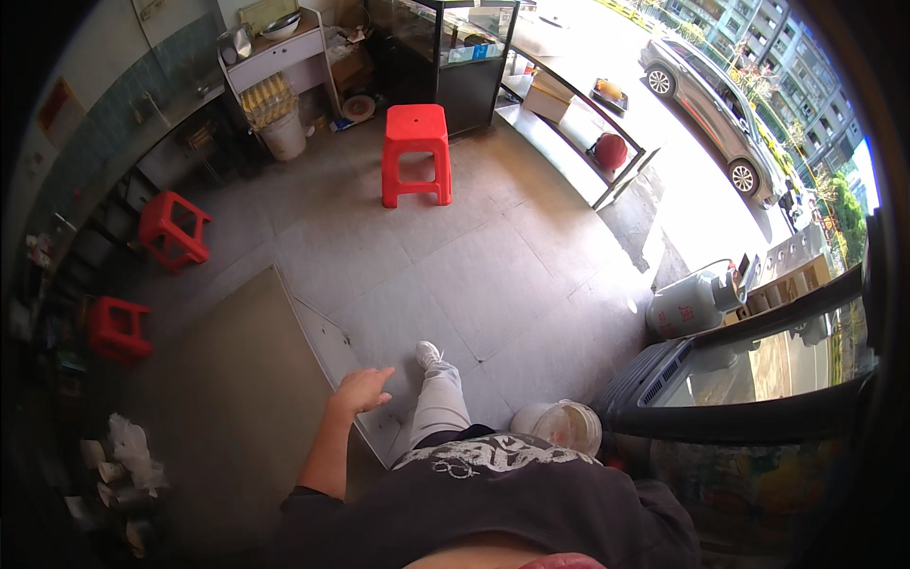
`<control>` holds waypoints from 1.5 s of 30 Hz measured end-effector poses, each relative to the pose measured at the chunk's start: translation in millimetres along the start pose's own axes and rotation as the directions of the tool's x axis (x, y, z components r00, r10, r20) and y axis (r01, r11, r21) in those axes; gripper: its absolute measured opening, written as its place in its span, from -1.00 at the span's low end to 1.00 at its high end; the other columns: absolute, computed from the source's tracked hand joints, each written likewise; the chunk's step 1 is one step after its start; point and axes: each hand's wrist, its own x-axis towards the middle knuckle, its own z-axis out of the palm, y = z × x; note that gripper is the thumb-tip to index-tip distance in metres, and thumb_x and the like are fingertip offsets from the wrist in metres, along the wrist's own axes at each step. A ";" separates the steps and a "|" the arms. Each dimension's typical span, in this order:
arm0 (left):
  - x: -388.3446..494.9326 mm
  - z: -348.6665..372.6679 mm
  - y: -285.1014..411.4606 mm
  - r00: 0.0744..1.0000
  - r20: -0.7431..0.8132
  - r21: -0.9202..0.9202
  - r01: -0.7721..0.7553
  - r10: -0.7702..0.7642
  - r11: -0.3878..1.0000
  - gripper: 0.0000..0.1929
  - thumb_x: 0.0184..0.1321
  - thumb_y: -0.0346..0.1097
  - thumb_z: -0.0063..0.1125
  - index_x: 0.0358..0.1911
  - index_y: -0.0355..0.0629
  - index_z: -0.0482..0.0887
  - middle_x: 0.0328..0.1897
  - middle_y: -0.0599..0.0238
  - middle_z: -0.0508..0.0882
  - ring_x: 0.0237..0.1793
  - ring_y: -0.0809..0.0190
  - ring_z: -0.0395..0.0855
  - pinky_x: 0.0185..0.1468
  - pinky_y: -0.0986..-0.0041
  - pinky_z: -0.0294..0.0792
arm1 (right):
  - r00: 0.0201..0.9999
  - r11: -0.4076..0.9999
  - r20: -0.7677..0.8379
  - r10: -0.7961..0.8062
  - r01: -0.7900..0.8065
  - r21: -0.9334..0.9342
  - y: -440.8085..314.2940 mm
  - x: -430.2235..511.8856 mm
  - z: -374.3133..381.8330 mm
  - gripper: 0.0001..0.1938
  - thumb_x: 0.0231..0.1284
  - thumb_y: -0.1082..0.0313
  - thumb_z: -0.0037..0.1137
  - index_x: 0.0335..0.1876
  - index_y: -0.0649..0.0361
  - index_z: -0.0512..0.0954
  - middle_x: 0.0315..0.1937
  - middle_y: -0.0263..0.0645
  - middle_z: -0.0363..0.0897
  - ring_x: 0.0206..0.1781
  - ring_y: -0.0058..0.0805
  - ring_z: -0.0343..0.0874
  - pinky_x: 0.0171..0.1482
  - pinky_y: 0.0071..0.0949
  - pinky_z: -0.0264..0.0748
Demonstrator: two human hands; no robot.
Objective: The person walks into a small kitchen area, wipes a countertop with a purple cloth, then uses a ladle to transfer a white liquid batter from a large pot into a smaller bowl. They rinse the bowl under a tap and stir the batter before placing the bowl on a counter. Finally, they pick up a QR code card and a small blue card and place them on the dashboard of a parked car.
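My left hand [362,390] is held out in front of my body with nothing in it, its thumb apart from the fingers. It appears over the pale edge of a flat brown surface [227,398], possibly a tabletop; whether it touches that edge I cannot tell. My right hand is out of view. Before me stretches a grey tiled floor [455,284], with one white shoe [428,354] of mine on it. Farther ahead a red plastic stool [416,153] stands upright.
Two more red stools [174,231] [119,328] stand left. Close on my right are a plastic bucket [569,427], a glass-fronted appliance [753,370] and a gas cylinder [689,306]. A metal shelf rack [547,142] borders the sunlit outside, where a car [711,114] is parked.
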 end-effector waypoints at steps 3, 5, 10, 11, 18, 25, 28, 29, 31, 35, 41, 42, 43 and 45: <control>56.3 -14.7 -28.6 0.993 -0.114 -0.165 -0.054 0.035 0.985 -0.42 0.10 -0.20 0.15 0.23 -0.03 0.31 0.03 0.06 0.56 0.06 -0.04 0.49 0.09 0.21 0.33 | 0.996 0.994 0.041 -0.080 0.083 -0.075 -88.8 66.9 -24.8 -0.65 0.26 0.06 -0.14 -0.03 0.08 0.52 -0.21 0.04 0.57 -0.07 -0.04 0.55 -0.06 -0.18 0.44; 109.3 -35.5 -33.1 0.998 -0.035 -0.247 0.034 -0.044 0.969 -0.42 0.09 -0.18 0.14 0.22 -0.06 0.31 0.05 0.04 0.55 0.08 -0.04 0.48 0.11 0.21 0.33 | 0.979 0.972 0.106 -0.175 0.189 -0.139 -152.1 108.1 -37.2 -0.65 0.26 0.05 -0.15 -0.03 0.07 0.52 -0.20 0.04 0.57 -0.07 -0.04 0.55 -0.06 -0.17 0.44; 195.1 -98.1 -29.7 0.988 -0.061 -0.450 -0.156 0.144 0.879 -0.41 0.07 -0.17 0.13 0.21 -0.12 0.32 0.11 0.03 0.51 0.11 -0.04 0.46 0.13 0.21 0.32 | 0.868 0.867 0.325 -0.375 0.453 -0.209 -302.4 193.5 -64.4 -0.65 0.26 0.04 -0.16 -0.02 0.06 0.52 -0.18 0.05 0.56 -0.05 -0.02 0.54 -0.04 -0.16 0.43; 209.0 -116.8 -35.7 0.980 -0.060 -0.474 -0.197 0.192 0.858 -0.41 0.06 -0.17 0.13 0.20 -0.12 0.32 0.12 0.04 0.51 0.11 -0.03 0.45 0.13 0.21 0.32 | 0.851 0.850 0.342 -0.397 0.482 -0.211 -332.6 207.9 -72.9 -0.65 0.27 0.03 -0.16 -0.02 0.05 0.52 -0.17 0.05 0.56 -0.04 -0.01 0.54 -0.03 -0.16 0.43; 308.4 -253.2 -168.7 0.989 -0.147 -0.353 -0.031 -0.023 0.935 -0.45 0.08 -0.20 0.12 0.19 -0.11 0.34 0.10 0.06 0.52 0.07 -0.03 0.48 0.09 0.21 0.35 | 0.818 0.749 0.399 -0.413 0.555 -0.363 -567.7 295.6 -155.4 -0.75 0.14 0.13 -0.05 -0.15 -0.12 0.63 -0.18 -0.19 0.62 -0.07 -0.17 0.57 -0.04 -0.21 0.48; 420.2 -311.9 -334.3 0.886 -0.047 -0.576 0.354 -0.462 0.737 -0.48 0.05 -0.20 0.16 0.13 -0.13 0.41 -0.01 0.01 0.59 -0.04 -0.05 0.56 0.01 0.20 0.39 | 0.773 0.730 0.217 -0.596 0.634 -0.254 -807.1 439.3 -222.8 -0.77 0.06 0.26 -0.10 -0.35 0.20 0.59 -0.32 0.06 0.58 -0.26 0.01 0.58 -0.21 -0.13 0.52; 430.0 -324.9 -391.3 0.877 -0.020 -0.726 0.317 -0.480 0.610 -0.49 0.03 -0.25 0.18 0.11 -0.17 0.43 -0.13 0.04 0.63 -0.15 0.07 0.62 -0.06 0.31 0.42 | 0.655 0.639 0.316 -0.686 0.750 -0.168 -895.0 494.0 -256.1 -0.75 0.03 0.30 0.02 -0.25 0.29 0.56 -0.40 -0.06 0.62 -0.42 -0.23 0.64 -0.43 -0.31 0.55; 436.2 -332.3 -410.8 0.865 0.004 -0.807 0.299 -0.502 0.510 -0.50 0.03 -0.27 0.18 0.10 -0.18 0.44 -0.17 0.05 0.64 -0.19 0.11 0.63 -0.09 0.35 0.43 | 0.815 0.860 0.296 -0.498 0.420 0.292 -921.6 509.2 -272.8 -0.75 0.02 0.34 0.04 -0.20 0.31 0.55 -0.43 -0.12 0.63 -0.46 -0.36 0.64 -0.48 -0.41 0.54; 454.7 -359.6 -458.2 0.849 0.084 -0.898 0.291 -0.522 0.330 -0.51 0.03 -0.29 0.19 0.09 -0.19 0.44 -0.22 0.08 0.64 -0.25 0.20 0.62 -0.15 0.42 0.43 | 0.854 0.841 0.175 -0.490 0.411 0.351 -988.2 543.5 -303.7 -0.64 0.04 0.37 0.05 0.00 0.29 0.48 -0.49 -0.21 0.60 -0.50 -0.52 0.61 -0.51 -0.53 0.50; 556.7 -474.0 -566.8 0.886 0.058 -0.899 0.246 -0.461 0.361 -0.55 0.04 -0.31 0.19 0.06 -0.19 0.47 -0.33 0.17 0.65 -0.35 0.29 0.61 -0.24 0.48 0.43 | 0.891 0.709 -0.077 -0.448 0.406 0.577 -1110.0 606.4 -367.9 -0.45 0.13 0.36 0.02 0.27 0.28 0.22 -0.26 -0.10 0.59 -0.42 -0.41 0.63 -0.46 -0.52 0.50; 797.1 -754.4 -628.0 0.952 -0.303 -0.388 -0.092 -0.033 0.917 -0.59 0.04 -0.29 0.17 0.02 -0.12 0.50 -0.30 0.13 0.66 -0.26 0.02 0.63 -0.17 0.28 0.45 | 0.983 0.546 -0.113 -0.144 0.174 0.820 -1197.7 637.1 -401.1 -0.44 0.16 0.39 -0.02 0.31 0.26 0.17 -0.16 -0.08 0.57 -0.38 -0.36 0.64 -0.41 -0.51 0.52; 833.1 -797.5 -621.8 0.944 -0.327 -0.328 -0.147 0.034 0.933 -0.59 0.04 -0.29 0.16 0.02 -0.11 0.50 -0.26 0.13 0.66 -0.22 0.01 0.62 -0.12 0.27 0.44 | 0.986 0.555 -0.103 -0.133 0.160 0.816 -1203.5 639.6 -404.1 -0.44 0.17 0.39 -0.04 0.31 0.27 0.16 -0.14 -0.08 0.57 -0.38 -0.37 0.64 -0.39 -0.51 0.52; 868.5 -836.5 -613.7 0.954 -0.295 -0.361 -0.153 0.043 0.920 -0.58 0.05 -0.28 0.16 0.04 -0.10 0.49 -0.26 0.14 0.66 -0.21 0.04 0.62 -0.11 0.31 0.43 | 0.986 0.537 -0.121 -0.111 0.162 0.828 -1209.7 644.6 -408.4 -0.45 0.18 0.39 -0.04 0.31 0.27 0.16 -0.14 -0.08 0.57 -0.37 -0.37 0.64 -0.39 -0.51 0.52; 935.2 -898.8 -594.5 0.939 -0.319 -0.453 -0.270 0.128 0.850 -0.63 0.16 -0.33 0.10 0.06 -0.19 0.47 -0.23 0.24 0.66 -0.29 0.27 0.63 -0.20 0.49 0.46 | 0.986 0.506 -0.155 -0.058 0.163 0.847 -1222.6 663.5 -424.7 -0.46 0.18 0.39 -0.05 0.31 0.27 0.17 -0.13 -0.09 0.57 -0.37 -0.37 0.65 -0.39 -0.51 0.52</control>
